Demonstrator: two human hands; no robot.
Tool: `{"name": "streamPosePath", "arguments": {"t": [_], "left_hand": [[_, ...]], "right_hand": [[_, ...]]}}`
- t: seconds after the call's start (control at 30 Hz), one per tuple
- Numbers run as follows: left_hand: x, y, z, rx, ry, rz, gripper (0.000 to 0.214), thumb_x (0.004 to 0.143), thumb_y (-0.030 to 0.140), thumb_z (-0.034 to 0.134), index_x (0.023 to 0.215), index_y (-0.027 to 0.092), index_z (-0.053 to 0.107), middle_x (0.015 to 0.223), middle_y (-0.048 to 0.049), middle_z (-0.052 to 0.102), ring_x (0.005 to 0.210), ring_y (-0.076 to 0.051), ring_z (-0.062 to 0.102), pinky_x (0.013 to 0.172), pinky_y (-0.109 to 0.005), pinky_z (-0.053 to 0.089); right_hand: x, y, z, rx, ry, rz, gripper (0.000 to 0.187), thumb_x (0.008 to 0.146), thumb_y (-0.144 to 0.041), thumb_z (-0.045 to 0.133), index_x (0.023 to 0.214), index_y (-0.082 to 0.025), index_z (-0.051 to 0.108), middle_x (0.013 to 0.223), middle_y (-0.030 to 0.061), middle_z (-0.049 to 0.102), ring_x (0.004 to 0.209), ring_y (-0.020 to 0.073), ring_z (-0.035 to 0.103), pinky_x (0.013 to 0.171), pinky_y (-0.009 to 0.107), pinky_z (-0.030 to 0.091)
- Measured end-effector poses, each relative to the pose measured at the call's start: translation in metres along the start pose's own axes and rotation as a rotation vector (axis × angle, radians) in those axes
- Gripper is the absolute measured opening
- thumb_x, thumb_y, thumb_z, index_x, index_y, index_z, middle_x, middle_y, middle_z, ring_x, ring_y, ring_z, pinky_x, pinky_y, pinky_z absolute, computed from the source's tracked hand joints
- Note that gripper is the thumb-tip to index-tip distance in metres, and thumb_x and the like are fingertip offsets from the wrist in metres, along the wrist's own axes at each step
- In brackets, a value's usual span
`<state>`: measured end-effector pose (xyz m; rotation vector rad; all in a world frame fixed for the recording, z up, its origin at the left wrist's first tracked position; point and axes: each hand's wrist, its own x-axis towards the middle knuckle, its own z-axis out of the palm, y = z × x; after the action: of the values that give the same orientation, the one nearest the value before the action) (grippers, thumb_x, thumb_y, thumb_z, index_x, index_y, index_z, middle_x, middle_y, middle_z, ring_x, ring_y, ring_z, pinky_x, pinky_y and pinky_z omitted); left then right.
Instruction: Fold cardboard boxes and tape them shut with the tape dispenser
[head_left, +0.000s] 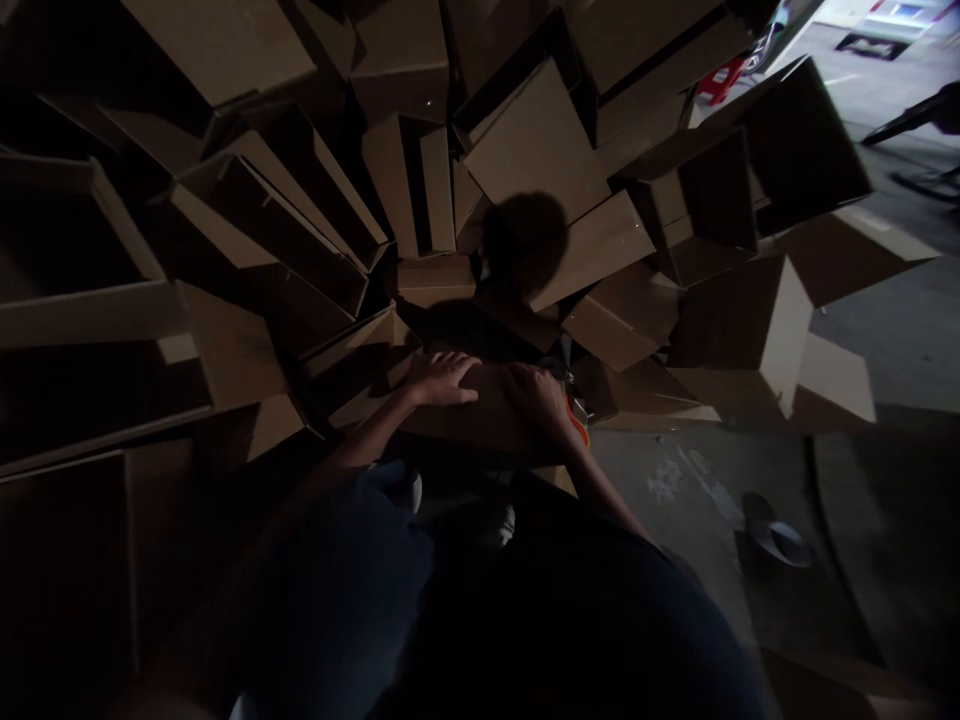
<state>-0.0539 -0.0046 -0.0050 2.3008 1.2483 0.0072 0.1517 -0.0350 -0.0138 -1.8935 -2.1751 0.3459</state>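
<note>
Both hands pressed on 1 cardboard box lying low in front of the person's knees, at the near edge of a heap of boxes. The left hand lay flat on its top, fingers spread wide. The right hand rested just beside it, fingers bent over the box; in the dimness I cannot tell whether they gripped. Concrete floor showed to the right.

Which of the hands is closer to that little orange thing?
Right. The right hand lies on the cardboard box with the orange thing just beside its wrist. The left hand rests on the same box, farther away, beyond the right hand.
</note>
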Motion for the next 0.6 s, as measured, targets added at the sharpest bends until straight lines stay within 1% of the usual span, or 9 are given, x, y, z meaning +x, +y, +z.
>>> {"name": "streamPosePath", "arguments": {"t": [0.23,0.3,0.43,0.53,0.6], "left_hand": [[-0.0003,0.0,-0.002,0.02,-0.024,0.001,0.065,0.08,0.024,0.056,0.144,0.023,0.042,0.151,-0.0078,0.048,0.144,-0.026,0.038,0.122,-0.044,0.023],[-0.0007,0.0,-0.0026,0.01,-0.029,0.002,0.065,0.08,0.023,0.056,0.144,0.023,0.042,0.152,-0.0074,0.047,0.144,-0.026,0.037,0.122,-0.045,0.023],[-0.0003,-0.0027,-0.0007,-0.003,-0.018,0.01,0.06,0.085,0.033,0.057,0.143,0.026,0.042,0.152,-0.0054,0.048,0.145,-0.026,0.037,0.122,-0.044,0.022],[0.0008,-0.0056,0.002,-0.002,-0.001,0.026,0.064,0.085,0.041,0.062,0.143,0.027,0.042,0.151,-0.0053,0.048,0.145,-0.026,0.036,0.123,-0.043,0.021],[0.0013,-0.0064,0.0027,0.001,0.002,0.026,0.065,0.085,0.042,0.063,0.144,0.026,0.042,0.151,-0.0056,0.048,0.145,-0.026,0.037,0.123,-0.043,0.022]], "right_hand": [[0.0007,0.0042,0.0042,0.018,0.029,-0.033,0.038,0.106,-0.032,0.039,0.111,-0.022,0.075,0.113,0.0061,0.076,0.104,0.0231,0.07,0.08,0.028,0.044],[0.0014,0.005,0.0053,0.01,0.027,-0.033,0.038,0.106,-0.032,0.039,0.111,-0.022,0.076,0.113,0.0063,0.076,0.104,0.0235,0.071,0.079,0.028,0.044],[0.0023,0.0052,0.0051,0.008,0.015,-0.035,0.038,0.106,-0.032,0.039,0.111,-0.022,0.075,0.111,0.0067,0.076,0.102,0.0231,0.071,0.078,0.028,0.043],[0.0017,0.0037,0.0031,0.013,0.009,-0.022,0.039,0.106,-0.033,0.038,0.11,-0.022,0.075,0.111,0.0069,0.076,0.102,0.0229,0.071,0.078,0.028,0.043],[0.001,0.0022,0.0016,0.021,0.009,-0.02,0.039,0.106,-0.034,0.039,0.111,-0.022,0.075,0.112,0.0067,0.076,0.102,0.0229,0.07,0.078,0.028,0.044]]}}
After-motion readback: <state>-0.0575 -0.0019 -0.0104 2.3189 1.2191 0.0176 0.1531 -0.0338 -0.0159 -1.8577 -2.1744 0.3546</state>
